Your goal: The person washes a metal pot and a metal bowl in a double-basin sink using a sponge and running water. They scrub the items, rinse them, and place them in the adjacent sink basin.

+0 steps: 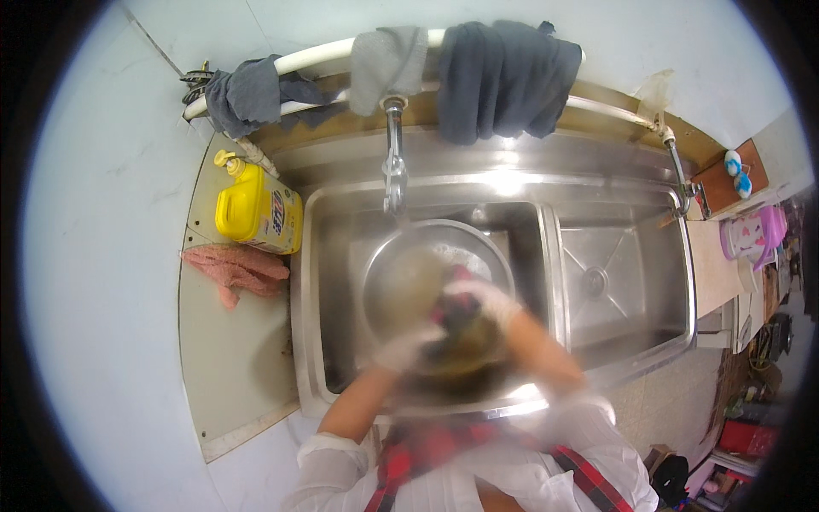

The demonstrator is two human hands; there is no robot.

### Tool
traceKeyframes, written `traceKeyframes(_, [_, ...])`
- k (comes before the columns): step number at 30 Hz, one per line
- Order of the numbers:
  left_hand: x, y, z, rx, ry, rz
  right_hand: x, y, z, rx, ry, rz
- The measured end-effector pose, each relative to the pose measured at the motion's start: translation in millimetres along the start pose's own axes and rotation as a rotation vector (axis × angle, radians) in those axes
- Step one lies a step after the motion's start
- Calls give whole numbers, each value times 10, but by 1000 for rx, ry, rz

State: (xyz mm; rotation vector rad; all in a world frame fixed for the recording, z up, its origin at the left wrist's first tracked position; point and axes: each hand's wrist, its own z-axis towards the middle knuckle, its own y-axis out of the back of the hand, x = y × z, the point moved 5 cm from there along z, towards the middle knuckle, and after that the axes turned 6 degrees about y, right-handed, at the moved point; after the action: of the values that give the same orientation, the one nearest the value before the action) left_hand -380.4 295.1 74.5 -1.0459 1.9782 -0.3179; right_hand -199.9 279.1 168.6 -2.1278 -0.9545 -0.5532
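Note:
A round metal basin (391,255) stands in the left compartment of the stainless-steel sink, with cloudy water and some white suds in it. Over the basin, my right hand (487,301) in a thin whitish glove grips a dark-and-red cloth (462,306). My left hand (413,345), gloved the same way, is at the cloth's lower left side; blur hides how its fingers are set. A brownish-yellow area shows beneath the hands, too blurred to name. The chrome faucet (395,173) hangs above the basin's far edge.
The right sink compartment (604,256) has a drain. Left of the sink are a yellow pump bottle (259,208) and a pink cloth (237,272). Grey cloths (505,80) hang on a white pipe (313,59). Another faucet (679,173) is at right, near a purple container (752,237).

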Motion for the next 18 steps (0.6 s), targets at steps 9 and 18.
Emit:
traceKeyframes(9, [-528, -490, -88, -577, -151, 868, -183, 188, 393, -351, 315, -614])
traceKeyframes(18, [363, 484, 667, -63, -347, -197, 91, -595, -430, -70, 1273, -1227])
